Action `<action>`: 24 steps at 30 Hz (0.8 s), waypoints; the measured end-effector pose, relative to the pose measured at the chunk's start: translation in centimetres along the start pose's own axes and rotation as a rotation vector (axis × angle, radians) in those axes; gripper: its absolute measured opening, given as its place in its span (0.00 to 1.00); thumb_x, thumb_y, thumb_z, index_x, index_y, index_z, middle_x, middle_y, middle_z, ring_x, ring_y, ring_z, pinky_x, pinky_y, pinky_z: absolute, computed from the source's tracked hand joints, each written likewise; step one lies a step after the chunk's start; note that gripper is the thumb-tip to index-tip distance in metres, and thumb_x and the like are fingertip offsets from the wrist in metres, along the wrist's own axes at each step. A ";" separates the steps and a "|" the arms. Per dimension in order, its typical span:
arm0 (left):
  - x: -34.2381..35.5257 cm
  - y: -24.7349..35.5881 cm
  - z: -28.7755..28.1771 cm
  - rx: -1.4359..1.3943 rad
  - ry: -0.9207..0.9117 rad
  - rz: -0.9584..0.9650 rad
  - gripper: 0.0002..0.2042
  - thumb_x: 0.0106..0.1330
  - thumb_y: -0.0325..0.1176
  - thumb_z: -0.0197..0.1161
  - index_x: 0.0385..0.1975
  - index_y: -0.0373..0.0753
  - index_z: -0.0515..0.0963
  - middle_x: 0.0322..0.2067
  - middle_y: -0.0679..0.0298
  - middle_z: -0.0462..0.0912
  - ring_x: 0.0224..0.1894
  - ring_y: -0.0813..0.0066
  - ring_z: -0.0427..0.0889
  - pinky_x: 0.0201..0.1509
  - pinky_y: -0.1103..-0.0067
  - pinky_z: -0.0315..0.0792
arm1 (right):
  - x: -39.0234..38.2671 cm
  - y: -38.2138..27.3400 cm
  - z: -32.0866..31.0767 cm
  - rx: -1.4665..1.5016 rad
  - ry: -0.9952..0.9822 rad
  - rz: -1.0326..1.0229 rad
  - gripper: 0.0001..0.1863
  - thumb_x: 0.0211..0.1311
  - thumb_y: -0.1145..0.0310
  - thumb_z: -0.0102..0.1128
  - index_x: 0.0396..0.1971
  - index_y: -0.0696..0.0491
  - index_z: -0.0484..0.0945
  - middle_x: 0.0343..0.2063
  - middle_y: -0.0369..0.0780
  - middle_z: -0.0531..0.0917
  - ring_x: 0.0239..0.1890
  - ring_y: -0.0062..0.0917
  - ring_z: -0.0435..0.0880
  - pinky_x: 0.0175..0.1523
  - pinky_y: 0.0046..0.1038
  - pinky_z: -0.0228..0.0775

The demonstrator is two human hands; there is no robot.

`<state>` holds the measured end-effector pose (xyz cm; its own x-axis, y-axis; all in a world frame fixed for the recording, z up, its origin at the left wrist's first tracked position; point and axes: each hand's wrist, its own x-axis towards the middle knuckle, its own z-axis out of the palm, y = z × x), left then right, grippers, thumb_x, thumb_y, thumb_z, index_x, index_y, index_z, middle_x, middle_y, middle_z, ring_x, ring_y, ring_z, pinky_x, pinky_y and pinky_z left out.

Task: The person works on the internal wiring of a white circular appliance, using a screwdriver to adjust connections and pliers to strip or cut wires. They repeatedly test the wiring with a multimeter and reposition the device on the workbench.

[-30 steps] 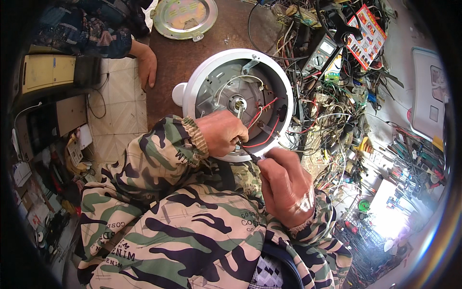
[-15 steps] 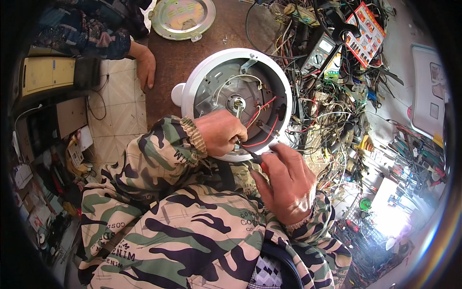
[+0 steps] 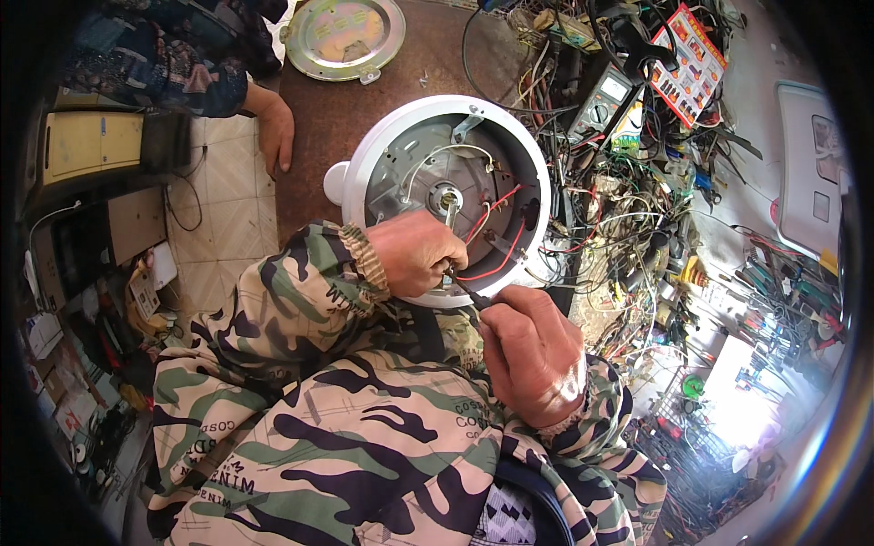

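An upturned round appliance with a white shell, much like a rice cooker, lies open on the table. Inside are grey metal parts, a central hub, a white wire and red wires. My left hand reaches over the near rim, fingers pinched around a small part by the wall that they mostly hide. A metal strip runs from the hub toward those fingers. Gripped in my right hand, just outside the rim, is a dark thin tool, seemingly a screwdriver, its tip pointing at the left fingertips.
A round metal base plate lies at the table's far edge, with small screws near it. Another person's hand rests at the table's left edge. Tangled wires and a multimeter crowd the right side.
My right hand has closed more tightly around the tool and turned, hiding its red part. My left hand stays in place at the rim.
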<state>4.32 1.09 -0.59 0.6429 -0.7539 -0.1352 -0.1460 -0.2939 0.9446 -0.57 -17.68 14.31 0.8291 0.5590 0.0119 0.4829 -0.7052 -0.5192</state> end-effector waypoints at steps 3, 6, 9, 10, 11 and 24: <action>-0.3 0.6 -0.4 0.033 -0.056 -0.066 0.08 0.55 0.26 0.63 0.35 0.36 0.79 0.27 0.52 0.81 0.32 0.47 0.82 0.35 0.62 0.74 | 0.0 0.1 -0.2 0.006 -0.009 0.005 0.18 0.46 0.80 0.64 0.42 0.58 0.77 0.38 0.46 0.80 0.33 0.39 0.84 0.33 0.35 0.79; -1.4 3.0 -0.4 0.282 0.141 -0.144 0.11 0.53 0.32 0.67 0.34 0.37 0.77 0.26 0.52 0.81 0.33 0.47 0.82 0.36 0.61 0.75 | 0.1 0.2 -0.3 0.025 -0.021 -0.016 0.19 0.47 0.79 0.63 0.43 0.58 0.76 0.38 0.46 0.80 0.33 0.39 0.84 0.34 0.35 0.79; -1.6 4.4 0.6 0.402 0.234 -0.162 0.14 0.52 0.37 0.69 0.35 0.39 0.76 0.26 0.52 0.81 0.34 0.48 0.83 0.37 0.60 0.76 | 0.1 0.4 -0.6 0.076 -0.007 -0.008 0.19 0.50 0.77 0.63 0.45 0.57 0.76 0.38 0.46 0.80 0.35 0.40 0.84 0.35 0.35 0.79; -1.6 4.5 0.9 0.408 0.220 -0.184 0.13 0.52 0.37 0.68 0.33 0.39 0.77 0.27 0.54 0.82 0.34 0.50 0.83 0.37 0.60 0.77 | 0.2 0.5 -0.5 0.079 -0.026 -0.024 0.19 0.50 0.76 0.63 0.45 0.57 0.76 0.39 0.46 0.80 0.35 0.40 0.84 0.35 0.35 0.79; -1.7 4.1 1.4 0.412 0.212 -0.165 0.11 0.52 0.38 0.68 0.30 0.39 0.78 0.27 0.54 0.82 0.34 0.51 0.83 0.37 0.60 0.77 | 0.1 0.6 -0.4 0.087 -0.040 -0.047 0.19 0.51 0.76 0.63 0.46 0.56 0.76 0.39 0.46 0.80 0.36 0.40 0.84 0.35 0.36 0.79; -1.4 4.7 1.2 0.403 0.097 -0.356 0.11 0.57 0.42 0.66 0.27 0.41 0.83 0.25 0.53 0.84 0.33 0.50 0.85 0.38 0.59 0.77 | 0.6 1.5 -0.3 0.045 -0.052 -0.156 0.10 0.50 0.74 0.62 0.34 0.56 0.74 0.24 0.41 0.71 0.23 0.32 0.79 0.24 0.34 0.71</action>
<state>1.81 0.09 3.65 0.7691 -0.5145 -0.3792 -0.1713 -0.7375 0.6533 0.71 -18.53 13.80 0.7290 0.6826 0.0520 0.5904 -0.5884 -0.5525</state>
